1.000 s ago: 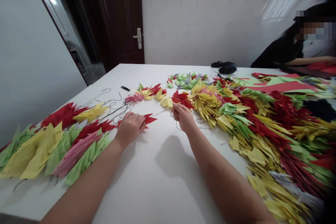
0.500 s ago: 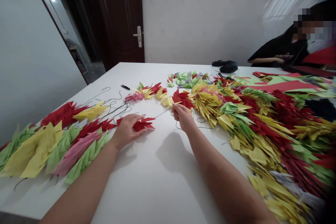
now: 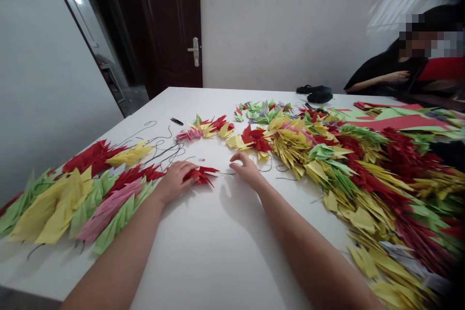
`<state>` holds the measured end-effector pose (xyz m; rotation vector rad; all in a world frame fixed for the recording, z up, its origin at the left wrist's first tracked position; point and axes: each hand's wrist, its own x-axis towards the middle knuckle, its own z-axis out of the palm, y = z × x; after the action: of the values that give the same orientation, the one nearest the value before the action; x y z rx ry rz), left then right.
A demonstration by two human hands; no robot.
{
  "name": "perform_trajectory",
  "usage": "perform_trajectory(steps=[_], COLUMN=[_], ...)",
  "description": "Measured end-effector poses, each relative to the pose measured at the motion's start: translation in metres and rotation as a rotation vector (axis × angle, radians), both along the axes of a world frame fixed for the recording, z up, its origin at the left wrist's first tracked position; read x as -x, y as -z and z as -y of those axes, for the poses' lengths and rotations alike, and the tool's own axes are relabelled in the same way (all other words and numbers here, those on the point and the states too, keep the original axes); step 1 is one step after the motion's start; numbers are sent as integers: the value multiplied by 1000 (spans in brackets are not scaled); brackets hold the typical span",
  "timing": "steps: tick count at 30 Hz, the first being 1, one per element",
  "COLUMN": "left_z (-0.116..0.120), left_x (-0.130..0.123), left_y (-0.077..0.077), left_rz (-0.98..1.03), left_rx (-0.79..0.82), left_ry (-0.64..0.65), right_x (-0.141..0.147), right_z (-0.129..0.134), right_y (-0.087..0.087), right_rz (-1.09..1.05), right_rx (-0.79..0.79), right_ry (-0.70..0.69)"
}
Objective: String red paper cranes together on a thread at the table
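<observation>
My left hand (image 3: 177,179) is closed over a bunch of red folded paper cranes (image 3: 203,175) strung together, their pointed tips sticking out past the fingers. A thin dark thread (image 3: 225,173) runs from these tips toward my right hand (image 3: 245,169). The right hand hovers just above the table, thumb and forefinger curved with a gap between them. Just beyond it sit red paper cranes (image 3: 256,138) and yellow ones (image 3: 236,142). Left of my left hand lie strings of folded paper in green, yellow, pink (image 3: 111,208) and red.
A large heap of folded paper strings (image 3: 348,174) covers the right side of the white table (image 3: 214,261). Small black thread snips (image 3: 177,121) and loose black threads (image 3: 156,143) lie at the back left. A person in black (image 3: 374,72) sits at the far right near red and green paper sheets (image 3: 407,116).
My right hand has moved slightly left and down, and its pinch on the taut thread has loosened. The thread now hangs lower. My left hand stays on the red cranes.
</observation>
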<state>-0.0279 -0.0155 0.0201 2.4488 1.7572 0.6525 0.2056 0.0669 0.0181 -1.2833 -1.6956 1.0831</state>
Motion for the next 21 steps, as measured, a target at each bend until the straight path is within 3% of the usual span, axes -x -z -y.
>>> perform_trajectory(steps=[5,10,17,21], left_z=[-4,-5,-2,-2], left_x=[-3,-7,-16,-17], left_y=[14,21,9,10], left_rz=[-13,30,150,98], left_rx=[-9,-31,15,45], left_ry=[-12,-28,-71,-76], right_x=[19,26,20,18], right_z=[17,22,15,16], right_y=[1,5,13,12], right_rz=[311,504,186,81], right_rx=[-117,-224,-247,-344], right_ry=[-272,-293,-185,-227])
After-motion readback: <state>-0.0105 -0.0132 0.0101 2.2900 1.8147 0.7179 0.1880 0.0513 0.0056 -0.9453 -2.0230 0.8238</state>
